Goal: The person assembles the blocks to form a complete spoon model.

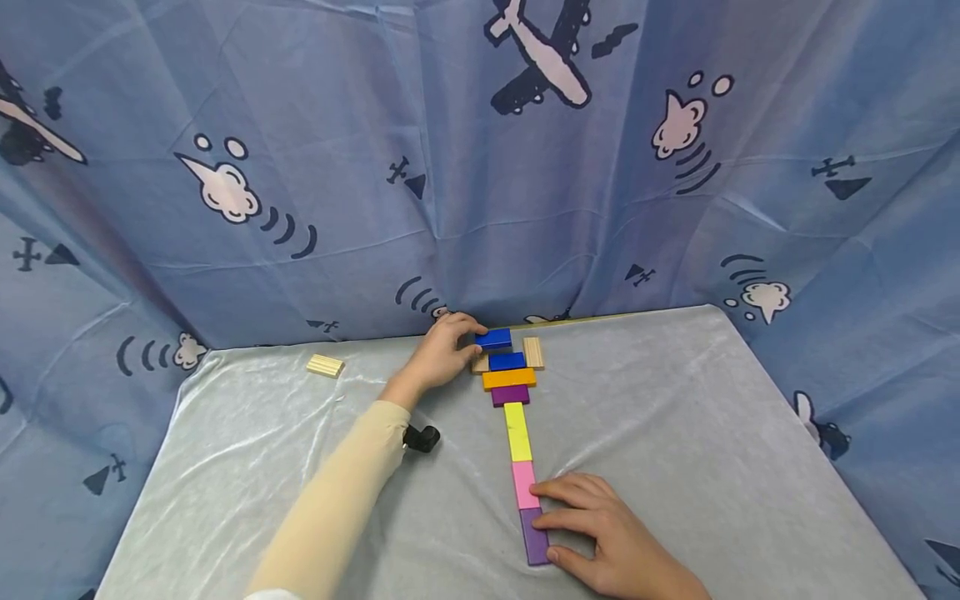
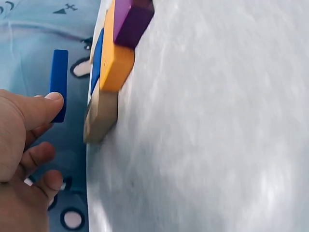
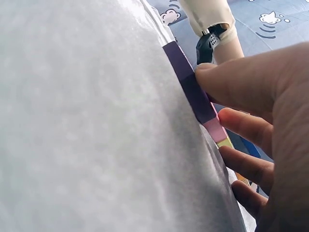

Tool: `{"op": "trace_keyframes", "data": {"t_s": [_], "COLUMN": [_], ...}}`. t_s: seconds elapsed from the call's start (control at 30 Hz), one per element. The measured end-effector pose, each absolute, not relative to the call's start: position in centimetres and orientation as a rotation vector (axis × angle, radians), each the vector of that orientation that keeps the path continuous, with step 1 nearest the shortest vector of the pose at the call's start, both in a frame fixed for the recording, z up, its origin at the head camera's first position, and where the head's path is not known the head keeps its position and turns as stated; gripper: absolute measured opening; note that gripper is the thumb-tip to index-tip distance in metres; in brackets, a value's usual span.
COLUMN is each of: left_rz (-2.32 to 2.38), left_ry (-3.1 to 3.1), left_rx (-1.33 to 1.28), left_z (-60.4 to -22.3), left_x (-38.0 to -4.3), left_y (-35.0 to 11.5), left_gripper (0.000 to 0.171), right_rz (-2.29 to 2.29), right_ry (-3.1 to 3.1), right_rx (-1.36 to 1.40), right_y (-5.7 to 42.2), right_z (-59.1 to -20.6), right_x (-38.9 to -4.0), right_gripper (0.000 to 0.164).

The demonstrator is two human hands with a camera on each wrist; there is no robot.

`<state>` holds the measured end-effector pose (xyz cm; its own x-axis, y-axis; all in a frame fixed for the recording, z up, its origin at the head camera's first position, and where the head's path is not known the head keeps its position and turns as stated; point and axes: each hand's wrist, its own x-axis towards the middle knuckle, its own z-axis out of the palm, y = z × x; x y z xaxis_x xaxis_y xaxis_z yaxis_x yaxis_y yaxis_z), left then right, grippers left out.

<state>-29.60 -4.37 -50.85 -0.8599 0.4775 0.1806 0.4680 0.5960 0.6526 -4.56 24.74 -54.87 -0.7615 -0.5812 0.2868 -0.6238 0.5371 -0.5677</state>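
My left hand [image 1: 442, 353] pinches a blue block [image 1: 493, 339] at the far end of a block figure. In the left wrist view this blue block [image 2: 59, 77] stands apart from the others, held by thumb and fingers. Below it lie another blue block [image 1: 507, 361] between wooden blocks [image 1: 533, 352], then an orange block [image 1: 509, 379] and a dark purple one [image 1: 510, 396]. Yellow [image 1: 517, 432], pink [image 1: 526, 485] and violet [image 1: 535, 537] blocks run end to end toward me. My right hand [image 1: 611, 533] rests its spread fingers and thumb along the right side of the pink and violet blocks.
A single wooden block [image 1: 326, 366] lies at the back left of the grey cloth-covered table [image 1: 675, 417]. A blue printed curtain [image 1: 337, 167] hangs behind the table's far edge. The black wrist camera [image 1: 422, 438] sticks out from my left sleeve.
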Motion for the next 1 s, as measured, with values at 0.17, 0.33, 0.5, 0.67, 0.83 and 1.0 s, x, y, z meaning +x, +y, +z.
{"op": "trace_keyframes", "data": {"t_s": [0.17, 0.33, 0.5, 0.67, 0.83, 1.0], "left_rz": [1.083, 1.037, 1.008, 0.989, 0.998, 0.97], "left_ry": [2.786, 2.807, 2.804, 2.805, 2.798, 2.782], "left_rx": [0.81, 0.79, 0.803, 0.804, 0.814, 0.826], "left_z": [-50.8, -51.1, -51.5, -51.7, -51.7, -51.8], "left_x": [-29.7, -30.0, -30.2, -30.2, -30.3, -30.5], "left_y": [-3.1, -2.6, -2.5, -2.2, -2.0, -1.8], "left_gripper": [0.025, 0.026, 0.026, 0.025, 0.025, 0.024], "right_rz": [1.041, 1.049, 1.059, 1.092, 1.092, 1.098], "right_ry": [-2.714, -2.729, -2.719, -2.749, -2.751, -2.769], "right_rx": [1.058, 1.049, 1.062, 1.04, 1.031, 1.02], "right_y": [24.7, 24.6, 24.5, 24.5, 24.6, 24.7], "right_z": [-54.7, -54.5, -54.3, -54.4, -54.3, -54.2], "right_x": [-4.6, -4.6, -4.5, -4.4, -4.4, -4.5], "right_gripper": [0.03, 0.03, 0.029, 0.03, 0.029, 0.029]}}
